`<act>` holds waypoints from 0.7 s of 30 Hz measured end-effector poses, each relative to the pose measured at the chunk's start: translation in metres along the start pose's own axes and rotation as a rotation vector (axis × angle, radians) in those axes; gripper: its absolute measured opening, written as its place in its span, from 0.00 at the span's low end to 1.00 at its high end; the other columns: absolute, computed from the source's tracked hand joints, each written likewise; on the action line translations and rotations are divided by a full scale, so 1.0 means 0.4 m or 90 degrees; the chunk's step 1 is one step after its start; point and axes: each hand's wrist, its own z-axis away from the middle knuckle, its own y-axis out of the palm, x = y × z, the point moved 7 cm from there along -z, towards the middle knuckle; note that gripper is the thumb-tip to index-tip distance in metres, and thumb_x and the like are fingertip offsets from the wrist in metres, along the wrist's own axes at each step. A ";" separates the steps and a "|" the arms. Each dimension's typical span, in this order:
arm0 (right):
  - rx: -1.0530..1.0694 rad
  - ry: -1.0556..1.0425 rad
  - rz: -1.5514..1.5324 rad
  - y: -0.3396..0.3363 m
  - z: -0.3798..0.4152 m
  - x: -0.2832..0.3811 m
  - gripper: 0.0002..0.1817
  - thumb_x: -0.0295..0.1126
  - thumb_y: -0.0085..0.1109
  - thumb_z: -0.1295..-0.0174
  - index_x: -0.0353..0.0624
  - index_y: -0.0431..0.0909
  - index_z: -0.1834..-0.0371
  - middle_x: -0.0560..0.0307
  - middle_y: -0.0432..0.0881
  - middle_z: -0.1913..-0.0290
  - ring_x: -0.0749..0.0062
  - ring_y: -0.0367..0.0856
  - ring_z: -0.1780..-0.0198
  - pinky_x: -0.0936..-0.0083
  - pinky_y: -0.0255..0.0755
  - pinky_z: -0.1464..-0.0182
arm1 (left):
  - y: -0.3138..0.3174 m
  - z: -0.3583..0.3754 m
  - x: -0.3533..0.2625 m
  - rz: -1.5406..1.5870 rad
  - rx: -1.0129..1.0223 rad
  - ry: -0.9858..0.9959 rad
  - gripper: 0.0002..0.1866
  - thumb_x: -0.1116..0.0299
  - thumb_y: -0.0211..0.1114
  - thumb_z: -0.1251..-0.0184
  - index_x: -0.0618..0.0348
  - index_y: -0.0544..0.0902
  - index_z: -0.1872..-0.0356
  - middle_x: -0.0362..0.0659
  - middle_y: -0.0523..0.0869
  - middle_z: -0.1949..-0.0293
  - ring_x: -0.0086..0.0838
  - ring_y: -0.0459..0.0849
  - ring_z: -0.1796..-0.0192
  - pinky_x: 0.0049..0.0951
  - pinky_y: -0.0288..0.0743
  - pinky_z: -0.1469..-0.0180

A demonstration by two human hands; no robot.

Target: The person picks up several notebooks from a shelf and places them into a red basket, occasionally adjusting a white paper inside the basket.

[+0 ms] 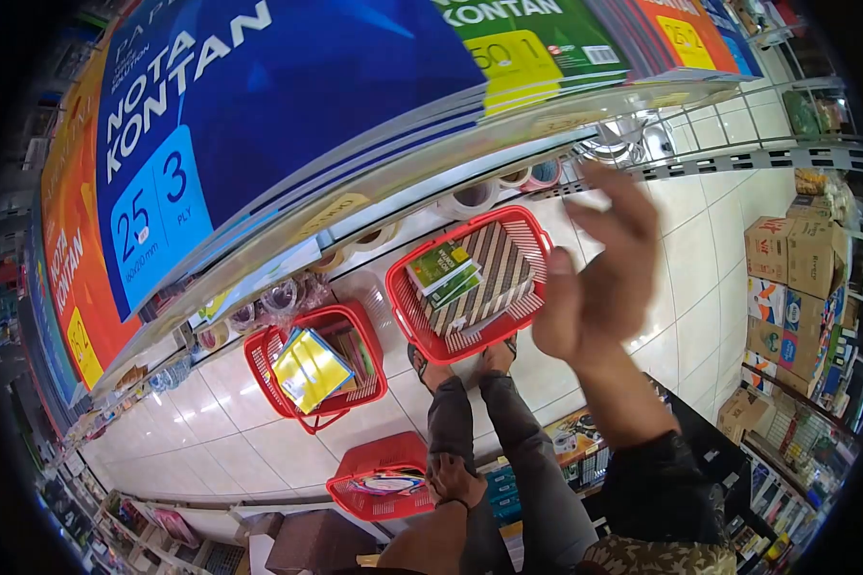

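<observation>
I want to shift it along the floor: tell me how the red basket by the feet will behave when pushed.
The red basket probably slides easily on the glossy tiled floor. The books and flat striped package likely add weight. Its slotted plastic walls may flex.

We stood in a shop aisle over a floor of pale glossy tiles (710,259) that caught the ceiling light in soft patches. A shelf edge (374,192) ran across our view, stacked with blue receipt-book packs (259,86). Cardboard cartons (786,278) were piled at the right, and more stocked shelving (115,517) lined the aisle's far end.
</observation>
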 end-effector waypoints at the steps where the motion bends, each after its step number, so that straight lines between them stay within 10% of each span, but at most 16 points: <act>1: 0.042 0.082 0.011 0.041 0.081 -0.047 0.15 0.21 0.62 0.43 0.35 0.83 0.52 0.39 0.82 0.45 0.47 0.80 0.44 0.54 0.73 0.38 | -0.004 -0.001 -0.002 -0.002 -0.025 0.009 0.25 0.55 0.71 0.47 0.52 0.88 0.47 0.47 0.76 0.35 0.46 0.69 0.26 0.55 0.63 0.24; 7: 0.725 0.384 0.287 0.409 0.791 -0.390 0.21 0.28 0.59 0.39 0.43 0.85 0.41 0.46 0.74 0.28 0.43 0.65 0.23 0.45 0.64 0.24 | 0.021 0.002 0.009 0.000 -0.026 0.004 0.28 0.54 0.70 0.46 0.54 0.87 0.43 0.48 0.75 0.34 0.46 0.67 0.24 0.56 0.61 0.23; 11: 0.988 0.201 0.320 0.534 1.040 -0.439 0.21 0.35 0.55 0.33 0.44 0.87 0.40 0.49 0.68 0.21 0.43 0.54 0.16 0.35 0.47 0.17 | 0.023 0.003 0.011 -0.022 -0.014 0.008 0.27 0.54 0.70 0.44 0.52 0.87 0.43 0.48 0.76 0.35 0.47 0.68 0.25 0.56 0.62 0.24; 18: 0.825 0.212 0.217 0.545 0.935 -0.352 0.18 0.30 0.59 0.38 0.40 0.87 0.47 0.49 0.78 0.32 0.49 0.70 0.24 0.36 0.47 0.18 | 0.016 0.002 0.018 0.024 -0.002 -0.010 0.27 0.54 0.71 0.45 0.51 0.86 0.43 0.46 0.75 0.34 0.46 0.68 0.25 0.55 0.62 0.23; 21: 0.681 0.391 -0.025 0.409 0.710 -0.268 0.31 0.17 0.62 0.49 0.42 0.77 0.37 0.47 0.82 0.42 0.50 0.80 0.35 0.44 0.68 0.28 | -0.004 0.002 0.009 0.028 0.002 -0.018 0.28 0.55 0.70 0.45 0.52 0.85 0.41 0.47 0.73 0.32 0.47 0.67 0.23 0.58 0.61 0.23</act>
